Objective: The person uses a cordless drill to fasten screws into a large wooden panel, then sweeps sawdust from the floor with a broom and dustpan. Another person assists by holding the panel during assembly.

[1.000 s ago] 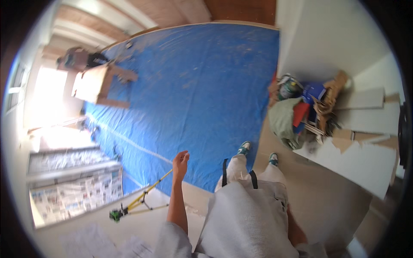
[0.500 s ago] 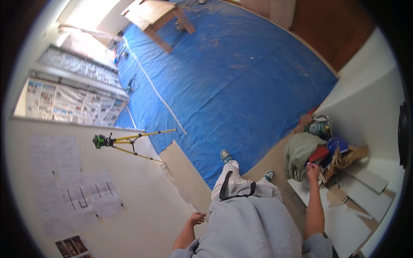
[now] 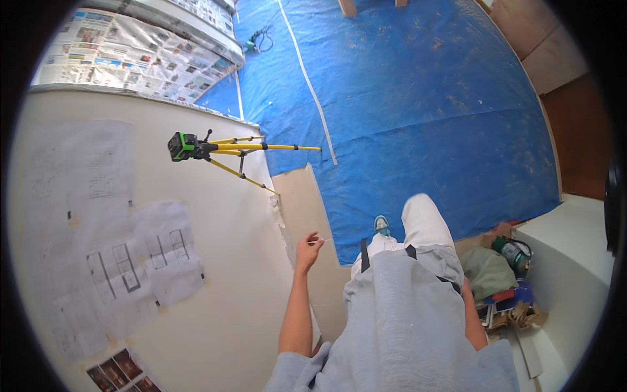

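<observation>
A stride is seemingly being taken, nothing is held in the parted grip of the left hand [image 3: 309,251], the hidden right hand cannot be judged, and the yellow tripod [image 3: 258,147], stood at eleven o'clock from the left, could be touched only by reaching.

the print on the newspaper sheets [image 3: 137,55] and the wall drawings [image 3: 149,255] is too small to read.
</observation>
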`<state>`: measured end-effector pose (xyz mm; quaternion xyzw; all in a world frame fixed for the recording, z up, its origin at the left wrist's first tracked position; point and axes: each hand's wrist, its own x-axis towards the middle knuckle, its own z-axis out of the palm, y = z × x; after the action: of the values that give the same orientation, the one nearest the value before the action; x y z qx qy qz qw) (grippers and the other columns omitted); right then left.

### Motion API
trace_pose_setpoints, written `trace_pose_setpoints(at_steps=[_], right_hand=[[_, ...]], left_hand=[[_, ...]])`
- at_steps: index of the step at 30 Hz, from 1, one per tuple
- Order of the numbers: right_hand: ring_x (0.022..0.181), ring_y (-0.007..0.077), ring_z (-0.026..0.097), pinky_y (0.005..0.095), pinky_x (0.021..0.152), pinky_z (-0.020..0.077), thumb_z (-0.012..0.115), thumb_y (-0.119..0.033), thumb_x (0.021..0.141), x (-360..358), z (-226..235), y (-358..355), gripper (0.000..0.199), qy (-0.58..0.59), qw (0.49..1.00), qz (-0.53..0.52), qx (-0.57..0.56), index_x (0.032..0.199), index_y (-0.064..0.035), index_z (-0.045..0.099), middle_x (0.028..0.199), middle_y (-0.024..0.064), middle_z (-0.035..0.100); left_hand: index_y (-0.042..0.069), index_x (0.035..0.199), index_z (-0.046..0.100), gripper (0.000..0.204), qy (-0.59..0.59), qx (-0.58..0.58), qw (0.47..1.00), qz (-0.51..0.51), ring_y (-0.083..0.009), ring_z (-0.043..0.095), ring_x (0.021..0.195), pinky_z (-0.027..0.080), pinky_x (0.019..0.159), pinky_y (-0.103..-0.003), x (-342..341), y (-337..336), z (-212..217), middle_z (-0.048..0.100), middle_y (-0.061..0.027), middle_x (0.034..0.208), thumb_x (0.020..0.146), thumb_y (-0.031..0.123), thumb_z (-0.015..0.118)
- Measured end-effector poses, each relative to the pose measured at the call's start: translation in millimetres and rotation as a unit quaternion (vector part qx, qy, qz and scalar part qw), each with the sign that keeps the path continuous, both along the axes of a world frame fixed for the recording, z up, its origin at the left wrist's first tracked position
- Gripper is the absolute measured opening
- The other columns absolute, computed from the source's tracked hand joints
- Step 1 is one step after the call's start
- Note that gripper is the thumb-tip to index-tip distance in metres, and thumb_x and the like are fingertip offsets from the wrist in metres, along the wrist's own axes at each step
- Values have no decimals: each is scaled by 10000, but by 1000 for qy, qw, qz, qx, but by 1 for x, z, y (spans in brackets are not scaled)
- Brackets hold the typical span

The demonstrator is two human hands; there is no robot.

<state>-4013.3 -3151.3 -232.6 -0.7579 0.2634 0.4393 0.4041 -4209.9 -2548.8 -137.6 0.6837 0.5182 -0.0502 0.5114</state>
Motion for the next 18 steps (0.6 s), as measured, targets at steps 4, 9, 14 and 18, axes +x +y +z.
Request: trace_pose_setpoints(at_steps=[4,9,14,18], right_hand=[[966,238,653,361,809,524,701,-155,884,80,-9,30,354,-47,994,-12,-100,1205,-15,650,1107,142,694],[669,175,626,327,546,485,723,-168,879,259,-15,143,254,59,984,-100,-138,1090,-39,666,862,78,679],[591,152,572,319,513,446,692,-197,900,496,-47,399,155,-52,988,91,-110,957,-53,691,758,43,650],[699,184,604,355,695,486,668,-255,907,689,5,676,263,-247,890,381,34,863,3,687,756,97,666]], left_hand=[[-30,1248,649,531,102,-68,992,26,-244,690,954,548,829,-351,3,67,-44,714,-180,1070,834,269,796],[-32,1205,676,524,235,-163,956,59,-215,686,872,544,784,-333,36,118,-68,730,-157,968,802,268,825],[-3,1012,759,336,191,-149,961,135,-170,667,766,527,718,-319,168,192,-28,732,-111,847,809,256,823],[16,903,761,299,127,-112,965,201,-178,666,761,514,706,-338,266,239,13,731,-109,864,827,302,806]])
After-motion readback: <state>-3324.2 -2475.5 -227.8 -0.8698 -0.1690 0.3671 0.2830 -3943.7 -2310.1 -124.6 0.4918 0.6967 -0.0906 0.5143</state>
